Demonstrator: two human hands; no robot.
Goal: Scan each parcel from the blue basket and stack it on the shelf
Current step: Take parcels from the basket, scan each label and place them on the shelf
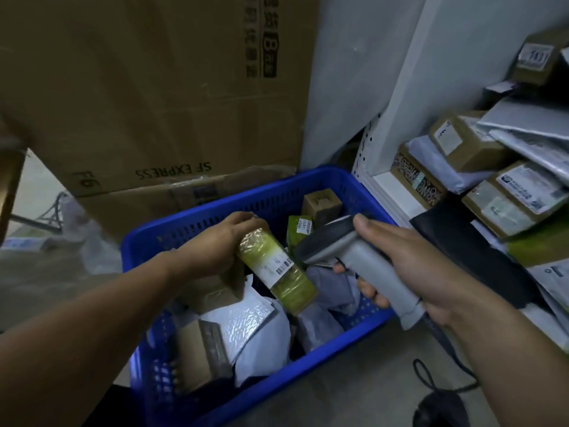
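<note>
Together, left hand [221,241] grips green parcel [277,269]; right hand [409,260] clasps scanner [348,251].

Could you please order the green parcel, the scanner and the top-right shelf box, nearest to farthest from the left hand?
1. Green parcel, in the left hand.
2. Scanner, in the right hand.
3. Top-right shelf box, far right.

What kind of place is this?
Probably a parcel depot or courier pickup room: a white shelf unit stacked with labelled parcels, a grey handheld barcode scanner, and a brown cardboard carton printed SF EXPRESS.
</note>
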